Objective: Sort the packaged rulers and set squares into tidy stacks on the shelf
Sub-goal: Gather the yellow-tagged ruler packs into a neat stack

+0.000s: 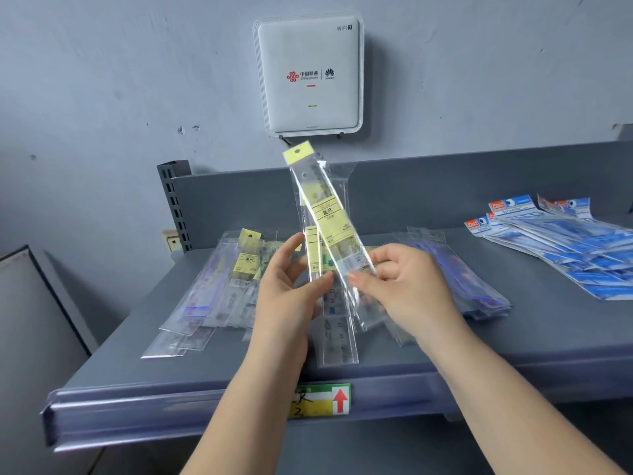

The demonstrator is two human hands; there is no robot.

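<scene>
Glossy clear plastic ruler sleeves [325, 234] (yellow paper labels), matt grey metal shelf [513, 337], smooth white plastic router [308, 77]

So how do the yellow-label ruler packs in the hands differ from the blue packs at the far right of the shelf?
The yellow-label ruler packs are narrow, raised and tilted, held by the left hand and right hand. The blue packs are wider, blue-printed with red-and-blue headers, lying fanned on the shelf. Both are in clear plastic sleeves.

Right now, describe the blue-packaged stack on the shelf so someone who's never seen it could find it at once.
Start at the grey shelf under the white wall router and follow it to its far right end. There lies a fanned stack of blue packets, clear of both hands. Its red-and-blue header cards set it apart from the clear, yellow-labelled ruler packets on the left.
</scene>
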